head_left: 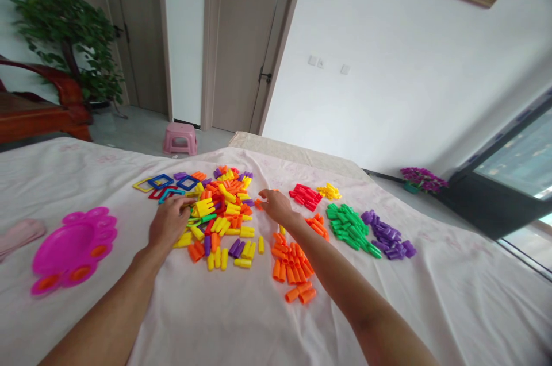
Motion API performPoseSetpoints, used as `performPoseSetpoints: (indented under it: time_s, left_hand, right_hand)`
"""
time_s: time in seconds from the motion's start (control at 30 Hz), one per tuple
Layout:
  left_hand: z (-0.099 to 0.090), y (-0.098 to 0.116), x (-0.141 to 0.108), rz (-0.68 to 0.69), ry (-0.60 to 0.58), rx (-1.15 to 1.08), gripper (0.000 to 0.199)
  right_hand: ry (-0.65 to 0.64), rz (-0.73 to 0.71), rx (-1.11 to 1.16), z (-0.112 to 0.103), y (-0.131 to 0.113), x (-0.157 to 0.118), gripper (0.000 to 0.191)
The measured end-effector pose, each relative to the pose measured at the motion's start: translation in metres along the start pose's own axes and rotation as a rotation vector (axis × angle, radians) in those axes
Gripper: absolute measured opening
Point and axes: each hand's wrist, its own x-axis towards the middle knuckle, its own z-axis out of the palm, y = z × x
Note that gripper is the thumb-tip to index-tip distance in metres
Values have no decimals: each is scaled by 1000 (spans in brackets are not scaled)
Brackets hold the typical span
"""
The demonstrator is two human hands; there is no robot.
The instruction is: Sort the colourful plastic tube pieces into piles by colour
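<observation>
A mixed heap of plastic building pieces (233,208), in yellow, orange, purple, red and green, lies on the cloth between my hands. At its left side my left hand (169,221) is curled, fingertips against a pronged yellow building piece (204,207) that it appears to grip. My right hand (276,207) is just right of the heap, closed around a small orange building piece (258,204), mostly hidden by the fingers. Below my right forearm lies a pile of orange pieces (293,262).
Sorted piles of red (305,196), yellow (330,191), green (348,227) and purple pieces (390,238) lie at the right. Blue, red and yellow square frames (161,181) lie behind my left hand. A magenta tray (71,245) is at the left. A pink stool (180,137) stands beyond the cloth.
</observation>
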Motion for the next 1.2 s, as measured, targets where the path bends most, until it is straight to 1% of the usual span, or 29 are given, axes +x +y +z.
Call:
performPoseSetpoints:
  time_s: [0.1, 0.2, 0.3, 0.43, 0.57, 0.67, 0.77, 0.83, 0.9, 0.97, 1.03, 1.1, 1.2]
  left_hand:
    - [2, -2, 1, -2, -9, -2, 38]
    - [2, -3, 1, -10, -8, 2, 38]
    - [3, -2, 1, -5, -1, 6, 38]
    - [2, -1, 1, -9, 9, 11, 37]
    - [1, 0, 1, -7, 1, 22, 38]
    - [1, 0, 1, 10, 2, 38, 38]
    - [1, 1, 1, 7, 14, 85, 38]
    - [0, 2, 1, 11, 25, 130, 38]
    - [-1, 4, 0, 25, 31, 172, 39]
    - [-3, 7, -1, 23, 30, 215, 41]
    - [-5, 9, -2, -9, 19, 259, 41]
    - [-7, 12, -3, -40, 4, 292, 41]
    - [-10, 15, -4, -49, -4, 315, 41]
  right_hand:
    - [-38, -21, -99, 13, 0, 15, 46]
    - [-55, -64, -128, 20, 2, 18, 45]
    - [-35, -69, -101, 17, 6, 13, 40]
    - [-36, -58, 22, 4, 18, -1, 27]
    - [33, -49, 216, -13, 44, -17, 18]
    - [108, 9, 312, -28, 70, -26, 19]
    - [239, 115, 292, -41, 97, -29, 23]
    - [298, 200, 254, -48, 114, -29, 26]
    - [320, 259, 224, -53, 129, -28, 27]
    - [312, 283, 205, -57, 137, -27, 26]
    - [270, 282, 195, -57, 138, -29, 24]
    - [216, 251, 170, -54, 132, -32, 22]
    - [175, 134, 99, -42, 118, -39, 20]
